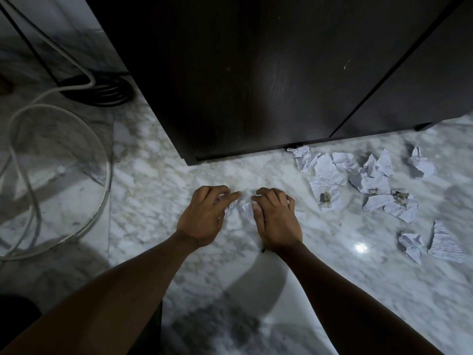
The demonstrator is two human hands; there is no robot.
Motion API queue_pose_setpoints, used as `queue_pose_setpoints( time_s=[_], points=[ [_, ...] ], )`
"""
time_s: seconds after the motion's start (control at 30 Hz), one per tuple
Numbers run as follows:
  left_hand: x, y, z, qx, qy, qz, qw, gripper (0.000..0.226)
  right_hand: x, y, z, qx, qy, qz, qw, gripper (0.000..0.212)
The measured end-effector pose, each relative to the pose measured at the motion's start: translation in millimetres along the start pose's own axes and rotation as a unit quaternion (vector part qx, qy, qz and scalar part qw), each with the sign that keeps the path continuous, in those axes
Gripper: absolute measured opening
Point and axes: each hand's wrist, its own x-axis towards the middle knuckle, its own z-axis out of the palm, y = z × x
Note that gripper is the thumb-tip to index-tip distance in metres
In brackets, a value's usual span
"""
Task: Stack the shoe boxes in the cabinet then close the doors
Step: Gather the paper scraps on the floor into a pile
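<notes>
- Two bare hands work low over the marble floor (158, 196) at the centre of the view, just short of the cabinet (256, 73) at 12 o'clock
- Right hand (275, 219) is clenched round a wad of crumpled paper (247, 212), which bulges out past the thumb
- Left hand (204, 216) has its fingers curled, with something whitish under the fingertips; I cannot tell whether it pinches a scrap or only rakes the floor
- No shoe boxes are in view, so where they are cannot be told; the dark doors (409, 93) look shut, meeting along a seam towards 1 o'clock
- Loose paper scraps (371, 183) lie scattered at 3 o'clock, and one (302, 153) sits right at the foot of the cabinet, partly tucked beneath it
- That tucked scrap is the likeliest trouble: it could catch under a door edge and keep the door from swinging freely or closing flush
- Scraps left on polished marble could slide underfoot while boxes are carried
- White cable (107, 175) loops across the floor at 9 o'clock, beside a black coil (102, 93) at 10 o'clock; a foot or a box corner could snag either one
</notes>
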Motion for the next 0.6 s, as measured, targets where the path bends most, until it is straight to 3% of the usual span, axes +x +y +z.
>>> queue_pose_setpoints(
  time_s=[0.13,0.23,0.6],
  points=[
    [-1.7,-1.5,4.1,0.027,0.017,0.026,0.999,0.039,-0.3,0.3,2.8,-0.038,-0.020,-0.005,0.999,0.048],
    [-1.2,-2.4,4.3,0.019,0.016,0.013,1.000,0.022,-1.0,2.5,2.4,-0.021,-0.016,-0.013,1.000,0.041],
    [2.7,1.1,5.4,0.042,0.048,-0.039,0.997,0.025,0.1,2.8,11.2,-0.062,0.037,-0.007,0.997,0.025]
  ],
)
